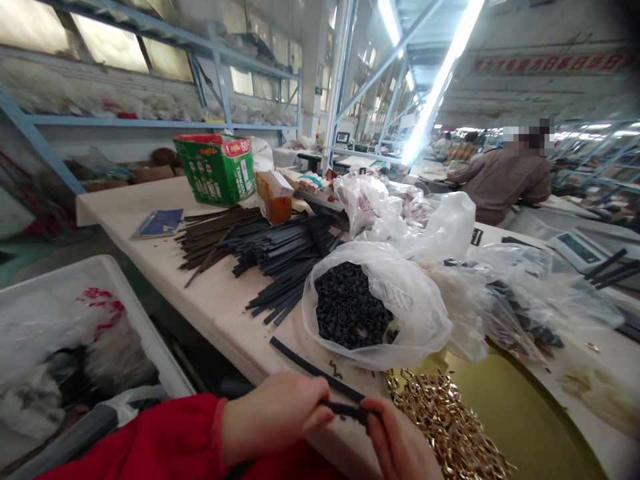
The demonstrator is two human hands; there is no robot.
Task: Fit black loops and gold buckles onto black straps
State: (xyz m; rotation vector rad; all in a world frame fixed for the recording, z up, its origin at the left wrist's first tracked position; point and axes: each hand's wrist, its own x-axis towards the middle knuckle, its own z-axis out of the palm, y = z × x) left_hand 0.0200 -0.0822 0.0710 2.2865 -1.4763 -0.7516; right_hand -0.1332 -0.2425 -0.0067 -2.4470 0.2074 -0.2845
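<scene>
1. Left hand (pixel 273 419) and right hand (pixel 400 437) sit close together at the bottom of the view, below a red sleeve (pixel 165 433). Their fingers clamp a black strip (pixel 347 412) between them, so the strip is at the centre of the grip, just above the table edge.
2. Handling, as judged: the strip looks light, thin and somewhat flexible, likely rubber or soft plastic. Its matte surface seems unlikely to slip, and it seems tough rather than fragile. Best hold is a pinch across the flat faces, one hand either side.
3. A longer black strip (pixel 313 367) lies on the white table (pixel 150 280) at 11 o'clock from the hands. Whether it joins the pinched piece cannot be told.
4. At 12 o'clock, a clear plastic bag (pixel 425 313) holds small black rings (pixel 347 303). Beyond it at 11 o'clock lie loose black strips (pixel 280 257).
5. Gold chain links (pixel 440 427) fill a brass-coloured tray (pixel 520 400) at 2 o'clock.
6. A co-worker (pixel 505 183) sits far off at 1 o'clock, back turned. A white bin (pixel 65 313) stands at 9 o'clock.
</scene>
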